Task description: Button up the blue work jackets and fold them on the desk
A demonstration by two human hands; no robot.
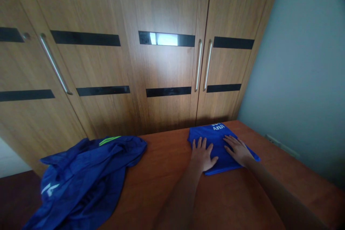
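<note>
A bright blue garment [219, 151], folded into a flat bundle with white lettering on its far edge, lies at the right of the wooden table [161, 172]. My left hand [202, 153] rests on its left side, fingers spread and palm down. On its right side my right hand [238, 149] lies flat, fingers stretched out. Both hands touch the cloth from above without gripping it. To the left, a darker blue garment [88, 176] with a green stripe and a white mark sits crumpled, hanging partly over the table's left edge.
A wooden wardrobe [167, 68] with black strips and metal handles [198, 65] stands right behind the table. A pale wall [302, 64] bounds the right side, with a socket strip [281, 145] low on it.
</note>
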